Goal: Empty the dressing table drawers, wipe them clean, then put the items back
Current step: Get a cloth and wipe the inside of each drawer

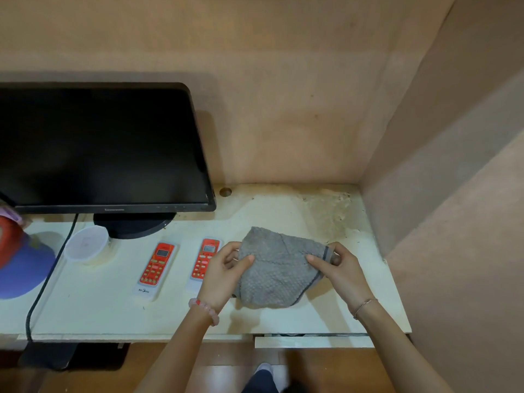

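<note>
Left remote (156, 266) and right remote (205, 258) lie on the tabletop (93, 310). Your left hand (224, 268) pinches the grey cloth (279, 268) at its left edge, and your right hand (337, 268) pinches the striped right edge. The drawer (312, 342) below is barely ajar. Judged step: readying the cloth to wipe. Next, free one hand and pull the drawer out.

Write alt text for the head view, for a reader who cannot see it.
The left hand and right hand pinch a grey cloth by its sides over a table top. To its left: two red remote controls, a clear cup, a dark monitor.
</note>
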Available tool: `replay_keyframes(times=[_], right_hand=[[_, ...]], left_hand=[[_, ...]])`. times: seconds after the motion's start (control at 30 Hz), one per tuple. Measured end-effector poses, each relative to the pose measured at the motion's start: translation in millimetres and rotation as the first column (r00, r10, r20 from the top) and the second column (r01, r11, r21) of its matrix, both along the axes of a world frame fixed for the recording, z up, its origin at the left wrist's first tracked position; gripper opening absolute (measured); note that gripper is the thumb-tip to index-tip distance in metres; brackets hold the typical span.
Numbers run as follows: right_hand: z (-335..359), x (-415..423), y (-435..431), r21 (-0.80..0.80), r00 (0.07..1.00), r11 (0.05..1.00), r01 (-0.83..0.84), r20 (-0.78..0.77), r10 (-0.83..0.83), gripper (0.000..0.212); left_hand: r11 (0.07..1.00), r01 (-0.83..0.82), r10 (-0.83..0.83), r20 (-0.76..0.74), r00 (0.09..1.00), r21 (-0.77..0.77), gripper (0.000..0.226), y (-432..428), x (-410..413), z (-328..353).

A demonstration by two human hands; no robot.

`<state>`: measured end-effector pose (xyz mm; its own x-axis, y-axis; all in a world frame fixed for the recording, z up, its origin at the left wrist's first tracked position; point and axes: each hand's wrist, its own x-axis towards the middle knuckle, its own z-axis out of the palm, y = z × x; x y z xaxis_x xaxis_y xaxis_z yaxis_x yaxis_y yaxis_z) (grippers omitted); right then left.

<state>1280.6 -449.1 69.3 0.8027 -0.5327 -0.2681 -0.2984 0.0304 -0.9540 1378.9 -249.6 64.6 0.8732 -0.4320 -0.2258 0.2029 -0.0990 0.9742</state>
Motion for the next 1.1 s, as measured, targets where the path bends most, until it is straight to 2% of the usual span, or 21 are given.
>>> replay_keyframes(times=[0.17, 0.3, 0.5, 0.6, 0.7, 0.8, 0.93, 1.0, 1.1], right_hand=[[3, -3, -8, -0.007, 0.997, 0.998, -0.059, 0.049, 0.059, 0.019], [-3, 6, -13, -0.020, 0.995, 0.996, -0.084, 0.043, 0.085, 0.025], [-54, 32, -18, 0.046, 0.979, 0.995, -0.088, -0.180, 0.095, 0.026], [-67, 35, -17, 0.106, 0.968, 0.993, -0.051, -0.241, 0.075, 0.047], [-72, 28, -13, 0.097, 0.953, 0.995, -0.007, -0.300, 0.036, 0.064], [-73, 15, -4, 0.021, 0.919, 0.999, -0.028, -0.392, 0.034, 0.058], [-80, 4, 4, -0.139, 0.871, 0.970, -0.200, -0.478, 0.111, 0.047], [-83, 2, 3, -0.186, 0.880, 0.948, -0.257, -0.451, 0.150, 0.043], [-84, -4, 0, -0.161, 0.917, 0.956, -0.243, -0.358, 0.173, 0.043]], left_hand=[[1.000, -0.002, 0.002, -0.024, 1.000, -0.028, 0.015, 3, -7, 2], [1.000, 0.024, -0.023, -0.109, 0.994, 0.012, 0.019, 4, -11, -8], [0.974, 0.021, 0.030, -0.223, 0.974, 0.225, 0.020, -1, 2, -54], [0.951, 0.027, 0.039, -0.204, 0.978, 0.309, 0.020, 0, 9, -71], [0.946, 0.041, 0.030, -0.214, 0.976, 0.322, 0.026, 3, 11, -76], [0.925, 0.098, -0.018, -0.214, 0.977, 0.368, 0.032, 5, 7, -77], [0.892, 0.114, -0.079, -0.099, 0.992, 0.437, 0.039, 5, 0, -83], [0.894, 0.080, -0.067, -0.046, 0.997, 0.441, 0.042, 6, -1, -85], [0.899, 0.071, -0.071, -0.017, 0.997, 0.431, 0.044, 10, -3, -87]])
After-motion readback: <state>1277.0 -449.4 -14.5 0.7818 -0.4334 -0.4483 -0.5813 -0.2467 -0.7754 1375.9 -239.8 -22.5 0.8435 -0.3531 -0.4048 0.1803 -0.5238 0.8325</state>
